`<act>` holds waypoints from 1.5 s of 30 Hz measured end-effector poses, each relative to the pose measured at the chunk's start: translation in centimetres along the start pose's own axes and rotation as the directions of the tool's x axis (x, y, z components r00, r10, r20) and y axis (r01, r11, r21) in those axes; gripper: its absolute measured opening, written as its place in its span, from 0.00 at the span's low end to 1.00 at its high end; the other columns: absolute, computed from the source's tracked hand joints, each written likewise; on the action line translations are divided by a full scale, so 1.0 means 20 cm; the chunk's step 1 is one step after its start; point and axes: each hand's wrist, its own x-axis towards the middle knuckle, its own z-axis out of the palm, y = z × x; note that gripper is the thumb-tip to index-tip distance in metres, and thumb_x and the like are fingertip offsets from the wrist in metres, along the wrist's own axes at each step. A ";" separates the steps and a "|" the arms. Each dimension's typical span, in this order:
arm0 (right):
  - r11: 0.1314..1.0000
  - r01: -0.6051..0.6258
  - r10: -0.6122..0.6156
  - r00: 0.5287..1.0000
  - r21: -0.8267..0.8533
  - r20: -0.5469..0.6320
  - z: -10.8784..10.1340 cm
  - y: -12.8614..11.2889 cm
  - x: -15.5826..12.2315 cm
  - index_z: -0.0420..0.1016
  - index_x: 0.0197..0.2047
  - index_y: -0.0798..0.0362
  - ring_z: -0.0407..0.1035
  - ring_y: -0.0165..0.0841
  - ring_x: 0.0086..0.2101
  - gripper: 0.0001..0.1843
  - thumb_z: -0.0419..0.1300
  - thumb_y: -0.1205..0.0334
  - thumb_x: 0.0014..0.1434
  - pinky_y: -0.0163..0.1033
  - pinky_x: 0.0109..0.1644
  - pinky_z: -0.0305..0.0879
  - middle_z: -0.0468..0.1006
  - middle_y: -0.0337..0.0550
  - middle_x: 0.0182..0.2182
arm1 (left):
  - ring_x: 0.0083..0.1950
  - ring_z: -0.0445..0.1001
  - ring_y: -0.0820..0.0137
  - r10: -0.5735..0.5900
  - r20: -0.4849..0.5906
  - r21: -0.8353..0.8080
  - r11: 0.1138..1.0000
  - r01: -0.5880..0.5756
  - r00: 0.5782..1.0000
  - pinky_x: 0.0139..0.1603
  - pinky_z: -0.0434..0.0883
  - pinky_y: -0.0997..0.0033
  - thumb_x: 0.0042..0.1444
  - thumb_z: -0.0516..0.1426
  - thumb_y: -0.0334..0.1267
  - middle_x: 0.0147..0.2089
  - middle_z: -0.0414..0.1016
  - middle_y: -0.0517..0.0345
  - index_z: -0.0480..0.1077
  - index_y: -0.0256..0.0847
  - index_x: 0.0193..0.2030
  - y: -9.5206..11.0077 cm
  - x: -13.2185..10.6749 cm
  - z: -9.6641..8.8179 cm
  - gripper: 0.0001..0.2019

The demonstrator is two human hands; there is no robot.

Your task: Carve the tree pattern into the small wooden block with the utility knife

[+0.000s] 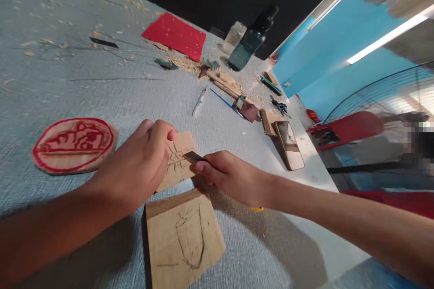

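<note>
My left hand is closed over the left side of a small pale wooden board, whose face carries several carved lines. In my right hand is a carving knife; its flat blade points left and lies at the board's carved face, while the handle is hidden in my fist. A larger wooden board with a pencilled outline lies just below, close to me. To the left of my left hand rests an oval wooden plaque with a red painted rim and design.
Red sandpaper-like sheet, a dark bottle and a clear jar stand or lie at the back. Wood shavings, a blue thin brush, a white pen and a green cutter are scattered about. A phone lies near the right edge.
</note>
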 end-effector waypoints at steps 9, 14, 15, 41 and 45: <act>0.973 0.213 -0.229 0.940 -0.090 -0.253 -0.07 -0.02 0.06 0.64 0.30 0.51 0.58 0.27 0.26 0.25 0.51 0.44 0.76 0.36 0.30 0.52 0.65 0.34 0.23 | 0.46 0.78 0.64 -0.016 -0.053 -0.055 0.998 0.013 0.998 0.40 0.73 0.61 0.75 0.45 0.36 0.52 0.75 0.54 0.64 0.46 0.56 0.01 -0.02 0.01 0.10; 0.918 0.362 -0.251 0.845 0.160 -0.473 -0.11 0.01 0.14 0.61 0.28 0.48 0.56 0.28 0.24 0.31 0.52 0.33 0.73 0.35 0.27 0.54 0.61 0.33 0.21 | 0.58 0.77 0.63 0.004 -0.057 -0.128 0.992 -0.012 0.998 0.53 0.78 0.60 0.74 0.46 0.34 0.59 0.76 0.56 0.64 0.51 0.61 0.02 -0.02 0.01 0.15; 0.918 0.356 -0.244 0.854 0.173 -0.460 -0.11 0.02 0.15 0.61 0.28 0.48 0.56 0.29 0.23 0.31 0.51 0.33 0.73 0.36 0.26 0.55 0.61 0.34 0.21 | 0.61 0.76 0.62 0.017 -0.066 -0.132 0.991 -0.026 0.998 0.56 0.79 0.59 0.73 0.47 0.33 0.62 0.75 0.56 0.64 0.52 0.63 0.01 -0.02 0.01 0.16; 0.942 0.329 -0.334 0.911 -0.059 -0.244 -0.14 0.04 0.05 0.64 0.37 0.49 0.62 0.27 0.25 0.19 0.47 0.49 0.79 0.35 0.29 0.56 0.71 0.34 0.26 | 0.57 0.71 0.60 0.177 0.005 -0.098 0.980 -0.176 0.984 0.54 0.70 0.55 0.66 0.52 0.28 0.58 0.72 0.51 0.64 0.43 0.50 0.07 -0.01 -0.10 0.09; 0.913 0.300 -0.353 0.921 -0.277 -0.165 -0.14 0.03 0.03 0.64 0.33 0.49 0.59 0.27 0.24 0.20 0.48 0.53 0.79 0.37 0.28 0.49 0.70 0.35 0.24 | 0.58 0.72 0.57 0.178 0.020 -0.078 0.981 -0.176 0.984 0.55 0.72 0.52 0.59 0.53 0.28 0.61 0.71 0.47 0.62 0.43 0.54 0.09 -0.02 -0.12 0.17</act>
